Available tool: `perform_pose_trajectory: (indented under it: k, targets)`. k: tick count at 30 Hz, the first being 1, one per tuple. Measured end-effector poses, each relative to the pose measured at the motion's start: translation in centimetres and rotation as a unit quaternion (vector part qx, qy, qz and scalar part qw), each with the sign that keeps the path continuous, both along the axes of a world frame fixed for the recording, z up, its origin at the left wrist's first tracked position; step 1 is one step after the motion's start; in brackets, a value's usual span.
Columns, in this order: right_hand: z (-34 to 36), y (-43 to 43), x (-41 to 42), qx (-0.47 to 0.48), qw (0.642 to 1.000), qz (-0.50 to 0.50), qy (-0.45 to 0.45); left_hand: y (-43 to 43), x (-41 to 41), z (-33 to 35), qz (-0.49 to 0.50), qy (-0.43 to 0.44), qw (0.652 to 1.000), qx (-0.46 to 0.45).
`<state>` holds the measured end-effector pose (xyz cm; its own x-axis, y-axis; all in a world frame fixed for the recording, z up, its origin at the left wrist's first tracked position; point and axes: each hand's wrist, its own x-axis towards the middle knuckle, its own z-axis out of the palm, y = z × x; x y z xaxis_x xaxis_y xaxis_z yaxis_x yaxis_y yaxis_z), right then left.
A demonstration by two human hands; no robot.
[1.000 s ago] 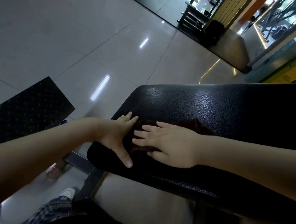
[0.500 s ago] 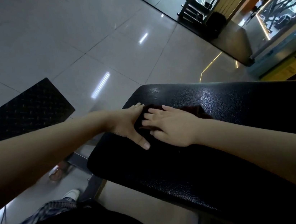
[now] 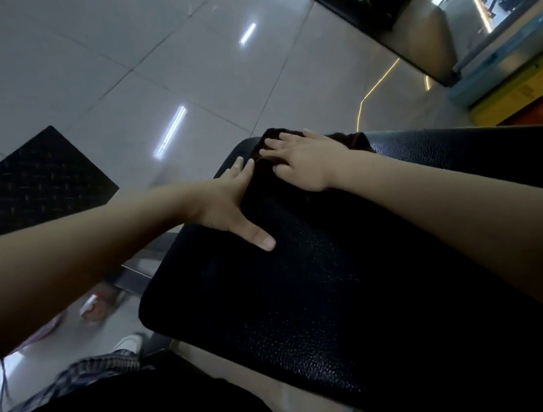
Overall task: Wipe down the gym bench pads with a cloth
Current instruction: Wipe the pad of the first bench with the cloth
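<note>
Just slid forward. Pressed the right hand flat, fingers straight, on the dark brown crumpled cloth. Laid the left hand flat just beside it, thumb spread wide, gripping nothing. Carried the cloth from mid-surface to the far corner of the black pebbled-leather bench pad. Probably ended one stroke there; called for a return pass next.

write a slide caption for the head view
Right hand presses a dark cloth onto the far corner of the black bench pad, left hand flat beside it.
</note>
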<state>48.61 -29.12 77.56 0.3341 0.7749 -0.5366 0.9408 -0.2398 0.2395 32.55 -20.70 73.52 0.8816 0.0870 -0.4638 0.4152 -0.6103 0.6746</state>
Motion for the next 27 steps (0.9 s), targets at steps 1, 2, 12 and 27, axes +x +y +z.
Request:
perform_pose_trajectory:
  k: [1, 2, 12, 27]
  targets:
    - [-0.2, 0.7, 0.7, 0.001, 1.0, -0.01, -0.008, -0.1, -0.1, -0.1, 0.004, 0.006, 1.0, -0.004]
    - [-0.4, 1.4, 1.2, 0.001, 1.0, -0.022, -0.016, -0.2, -0.1, -0.1, 0.011, 0.011, 1.0, -0.007]
    - [-0.6, 3.3, 0.4, -0.025, 0.998, -0.058, 0.02, -1.6, -2.8, -0.1, 0.088, 0.057, 0.994, -0.016]
    - [-2.2, -1.0, -15.8, -0.102, 0.957, 0.13, 0.239, -1.3, -14.1, -4.5, 0.226, 0.009, 0.943, -0.246]
